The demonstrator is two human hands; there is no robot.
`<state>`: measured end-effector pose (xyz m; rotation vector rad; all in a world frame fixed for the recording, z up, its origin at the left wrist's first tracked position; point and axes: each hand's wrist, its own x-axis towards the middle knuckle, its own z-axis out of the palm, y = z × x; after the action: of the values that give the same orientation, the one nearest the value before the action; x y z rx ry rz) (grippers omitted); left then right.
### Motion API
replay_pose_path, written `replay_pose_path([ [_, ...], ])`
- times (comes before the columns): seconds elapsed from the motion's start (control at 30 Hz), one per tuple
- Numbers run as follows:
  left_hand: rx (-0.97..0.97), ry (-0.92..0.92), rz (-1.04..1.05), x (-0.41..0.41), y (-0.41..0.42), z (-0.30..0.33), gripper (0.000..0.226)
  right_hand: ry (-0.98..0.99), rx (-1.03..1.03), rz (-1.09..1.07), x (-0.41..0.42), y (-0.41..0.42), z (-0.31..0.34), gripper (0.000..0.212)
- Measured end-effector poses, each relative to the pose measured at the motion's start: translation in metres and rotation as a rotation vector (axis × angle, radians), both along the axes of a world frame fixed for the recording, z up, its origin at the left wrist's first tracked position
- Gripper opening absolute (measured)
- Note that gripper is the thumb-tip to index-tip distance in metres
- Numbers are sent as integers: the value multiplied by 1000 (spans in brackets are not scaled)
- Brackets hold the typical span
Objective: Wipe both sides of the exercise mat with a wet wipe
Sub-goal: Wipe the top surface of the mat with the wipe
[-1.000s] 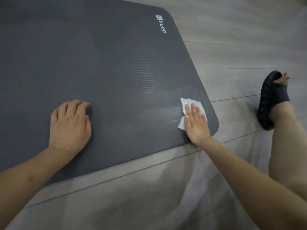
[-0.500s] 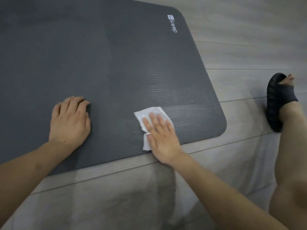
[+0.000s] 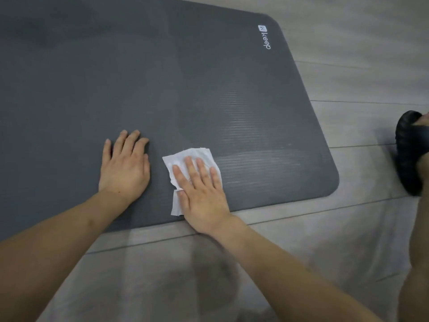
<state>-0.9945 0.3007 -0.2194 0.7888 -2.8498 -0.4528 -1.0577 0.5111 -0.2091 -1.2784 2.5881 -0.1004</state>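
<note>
The wet wipe [image 3: 190,156] lies crumpled flat under the straight fingers [image 3: 201,173] of the right hand [image 3: 201,194], which press it onto the near edge of the dark mat [image 3: 162,89]. Just beside, the left hand [image 3: 125,166] rests flat, fingers spread, holding nothing. The wipe looks thin, limp and likely to bunch, so palm pressure suits it. The mat seems soft, ribbed foam, best lifted by its near edge for turning.

We are seeing the exercise mat [image 3: 139,77] running off the top and left edges. The right hand [image 3: 202,194] is covering much of the wet wipe [image 3: 197,154]. The black sandal [image 3: 408,154] and the leg above it are being cut off by the right edge.
</note>
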Motion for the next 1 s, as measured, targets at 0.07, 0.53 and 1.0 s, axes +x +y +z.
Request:
replay_pose_path([
  [0.07,-10,-7,13,2,-1,0,41,1,2,4,-11,19,2,59],
  [0.53,-30,-80,56,-1,0,1,42,-47,72,-60,-109,-38,7,56],
  [1.0,-111,29,88,-32,-26,2,25,-10,50,0,-89,-21,1,58],
])
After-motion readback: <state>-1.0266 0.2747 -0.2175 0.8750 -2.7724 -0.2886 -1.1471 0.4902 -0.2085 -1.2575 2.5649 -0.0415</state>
